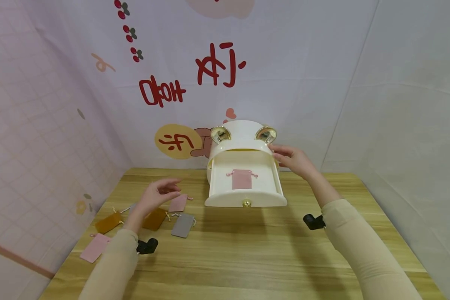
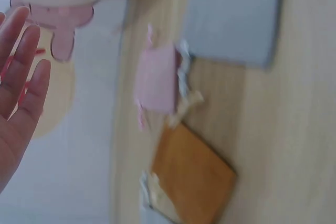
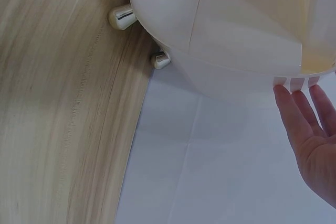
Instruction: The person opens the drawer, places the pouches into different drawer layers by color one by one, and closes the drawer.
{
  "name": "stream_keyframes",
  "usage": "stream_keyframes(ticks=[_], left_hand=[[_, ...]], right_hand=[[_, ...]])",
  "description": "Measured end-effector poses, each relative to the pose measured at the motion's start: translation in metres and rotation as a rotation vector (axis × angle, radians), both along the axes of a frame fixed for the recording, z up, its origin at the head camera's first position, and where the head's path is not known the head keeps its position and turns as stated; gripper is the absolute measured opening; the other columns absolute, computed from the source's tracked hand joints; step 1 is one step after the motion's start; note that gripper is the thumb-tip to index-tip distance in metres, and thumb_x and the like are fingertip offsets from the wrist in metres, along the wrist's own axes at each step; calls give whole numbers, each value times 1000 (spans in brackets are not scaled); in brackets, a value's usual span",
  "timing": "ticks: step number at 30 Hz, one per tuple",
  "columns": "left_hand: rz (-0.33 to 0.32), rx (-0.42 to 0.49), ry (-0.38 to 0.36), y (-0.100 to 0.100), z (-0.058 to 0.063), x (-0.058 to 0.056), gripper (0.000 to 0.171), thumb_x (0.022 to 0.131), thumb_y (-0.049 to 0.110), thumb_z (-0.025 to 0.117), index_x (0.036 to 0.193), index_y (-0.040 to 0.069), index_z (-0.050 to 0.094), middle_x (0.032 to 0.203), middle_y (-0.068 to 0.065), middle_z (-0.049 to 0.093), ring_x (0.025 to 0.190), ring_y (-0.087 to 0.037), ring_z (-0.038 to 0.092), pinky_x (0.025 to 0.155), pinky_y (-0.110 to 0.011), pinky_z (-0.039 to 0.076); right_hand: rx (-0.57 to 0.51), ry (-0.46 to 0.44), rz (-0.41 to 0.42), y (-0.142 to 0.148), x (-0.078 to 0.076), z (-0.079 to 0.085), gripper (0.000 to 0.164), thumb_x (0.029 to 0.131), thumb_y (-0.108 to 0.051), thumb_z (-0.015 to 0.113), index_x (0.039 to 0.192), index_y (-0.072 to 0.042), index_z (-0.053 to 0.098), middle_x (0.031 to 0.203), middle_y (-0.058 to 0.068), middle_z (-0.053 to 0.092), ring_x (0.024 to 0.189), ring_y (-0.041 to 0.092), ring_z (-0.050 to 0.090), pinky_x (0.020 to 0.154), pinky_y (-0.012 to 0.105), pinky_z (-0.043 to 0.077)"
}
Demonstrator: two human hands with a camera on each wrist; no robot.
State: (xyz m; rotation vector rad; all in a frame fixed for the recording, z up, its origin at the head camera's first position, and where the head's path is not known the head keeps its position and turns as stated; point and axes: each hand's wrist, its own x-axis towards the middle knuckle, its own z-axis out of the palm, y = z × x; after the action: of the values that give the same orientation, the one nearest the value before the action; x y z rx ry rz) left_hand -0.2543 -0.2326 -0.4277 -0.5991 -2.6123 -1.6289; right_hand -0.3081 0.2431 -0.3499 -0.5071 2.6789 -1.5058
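Note:
A white box (image 1: 243, 135) with gold round ornaments stands at the back of the table, its drawer (image 1: 225, 199) pulled out. Inside the drawer lies a pink drawstring pouch (image 1: 241, 180). My right hand (image 1: 294, 161) touches the box's right side with its fingertips; in the right wrist view the fingers (image 3: 294, 111) are nearly straight. To the left of the drawer, my left hand (image 1: 156, 195) hovers over the pouches with relaxed fingers and holds nothing. Nearest to it are a pink pouch (image 1: 177, 203), a brown pouch (image 1: 155, 220) and a grey pouch (image 1: 182, 226).
Farther left on the wooden table (image 1: 239, 266) lie another brown pouch (image 1: 108, 223) and another pink pouch (image 1: 94, 248). A further pouch is partly hidden behind my left wrist. A printed cloth (image 1: 284, 83) hangs behind the box.

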Motion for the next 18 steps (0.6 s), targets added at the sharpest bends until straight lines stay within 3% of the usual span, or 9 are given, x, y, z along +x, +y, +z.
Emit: stream_keyframes(ticks=[2,13,18], left_hand=[[12,-6,-13,-10,-4,4,45,93,11,70,135,0,58,113,-21,68,101,-30,62,83,-25,50],[65,-100,-7,-62,-17,26,44,95,14,69,135,0,59,112,-20,68,95,-20,65,79,-22,52],[79,-61,-52,-86,-22,35,46,95,17,70,136,1,58,114,-20,67,94,-11,65,79,-23,53]], right_hand=[[1,-1,2,0,0,0,46,101,-27,59,144,-13,53,146,14,49,125,35,53,92,47,52],[4,9,1,-1,-1,1,45,101,-25,59,144,-11,54,150,11,46,126,34,52,91,46,53],[13,17,3,0,0,0,45,101,-26,59,143,-12,54,150,11,46,126,33,52,91,46,53]])
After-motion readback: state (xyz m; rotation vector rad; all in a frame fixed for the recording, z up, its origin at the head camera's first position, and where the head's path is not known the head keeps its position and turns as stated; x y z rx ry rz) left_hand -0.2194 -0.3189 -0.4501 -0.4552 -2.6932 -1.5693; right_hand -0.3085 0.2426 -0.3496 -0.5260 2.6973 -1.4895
